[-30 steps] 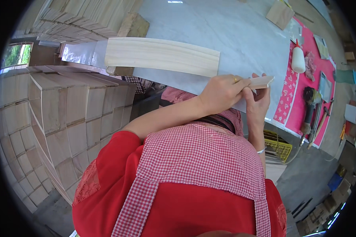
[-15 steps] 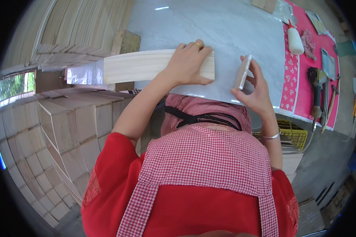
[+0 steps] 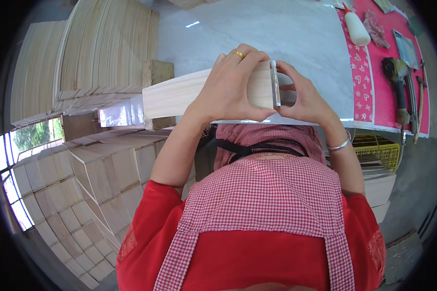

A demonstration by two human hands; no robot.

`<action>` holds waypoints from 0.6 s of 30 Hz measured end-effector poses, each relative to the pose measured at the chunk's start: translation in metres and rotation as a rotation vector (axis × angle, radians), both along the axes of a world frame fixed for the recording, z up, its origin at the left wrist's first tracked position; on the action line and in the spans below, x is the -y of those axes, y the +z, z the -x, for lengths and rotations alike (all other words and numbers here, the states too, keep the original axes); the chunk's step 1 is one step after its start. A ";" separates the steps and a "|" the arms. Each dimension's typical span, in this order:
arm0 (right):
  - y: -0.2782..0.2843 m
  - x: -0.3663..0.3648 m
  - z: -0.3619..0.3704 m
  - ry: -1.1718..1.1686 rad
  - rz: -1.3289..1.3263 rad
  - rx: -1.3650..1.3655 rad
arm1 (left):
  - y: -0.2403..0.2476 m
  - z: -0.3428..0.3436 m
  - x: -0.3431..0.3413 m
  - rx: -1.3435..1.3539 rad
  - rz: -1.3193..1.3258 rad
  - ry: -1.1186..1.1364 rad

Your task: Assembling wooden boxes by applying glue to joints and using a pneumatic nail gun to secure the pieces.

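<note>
A long pale wooden board (image 3: 175, 95) lies across the work table, its left end by a rough wooden block (image 3: 159, 73). My left hand (image 3: 235, 87) is closed over the right part of this board, thumb on the near edge and fingers on the far edge. In my right hand (image 3: 303, 94), a small thin panel with a whitish edge (image 3: 276, 83) stands upright between thumb and fingers. The panel is at the board's right end, nearly or just touching it; I cannot tell which. Both thumbs are close together at the near corner.
Tall stacks of thin boards (image 3: 102, 53) rise at the left, with piled wooden pieces (image 3: 58, 203) below. On the pink cloth (image 3: 364, 97) at the right lie a white squeeze bottle (image 3: 357, 29), a crumpled rag (image 3: 375, 29), a power tool (image 3: 398, 87) and a hammer (image 3: 420, 102). A yellow crate (image 3: 378, 150) sits below.
My right hand has moved left with the panel, bringing it from a tilted hold apart from the board to upright at its end. My left hand still grips the board. The view has shifted.
</note>
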State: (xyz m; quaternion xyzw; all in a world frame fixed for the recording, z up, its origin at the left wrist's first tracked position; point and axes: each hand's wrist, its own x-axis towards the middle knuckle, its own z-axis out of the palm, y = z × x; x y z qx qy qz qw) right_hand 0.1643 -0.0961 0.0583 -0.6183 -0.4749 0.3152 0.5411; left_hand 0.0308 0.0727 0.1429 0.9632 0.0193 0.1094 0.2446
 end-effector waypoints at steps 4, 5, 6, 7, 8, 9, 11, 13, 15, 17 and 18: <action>-0.002 0.000 -0.002 0.042 0.043 -0.006 | -0.001 -0.004 0.001 -0.017 0.009 -0.008; -0.002 0.000 -0.001 0.038 0.037 0.000 | -0.002 -0.005 0.001 -0.019 0.005 -0.006; -0.003 0.000 -0.001 0.034 0.033 0.006 | -0.002 -0.006 0.001 -0.022 0.002 -0.004; -0.004 0.000 -0.001 0.031 0.028 0.013 | -0.002 -0.006 0.002 -0.025 0.001 -0.007; -0.004 0.000 -0.001 0.027 0.027 0.010 | -0.003 -0.007 0.002 -0.025 0.000 -0.003; -0.004 -0.001 -0.001 0.029 0.032 0.018 | -0.003 -0.007 0.003 -0.025 0.001 0.002; -0.003 -0.001 -0.001 0.032 0.043 0.034 | -0.003 -0.008 0.003 -0.027 0.000 0.003; -0.004 -0.001 -0.002 0.029 0.043 0.037 | -0.004 -0.008 0.003 -0.032 -0.004 0.007; -0.005 -0.001 -0.002 0.029 0.044 0.046 | -0.005 -0.009 0.003 -0.035 -0.006 0.008; -0.005 -0.001 -0.002 0.025 0.044 0.050 | -0.003 -0.008 0.004 -0.049 -0.003 0.015; -0.004 -0.001 -0.001 0.023 0.045 0.055 | -0.003 -0.008 0.004 -0.056 -0.002 0.020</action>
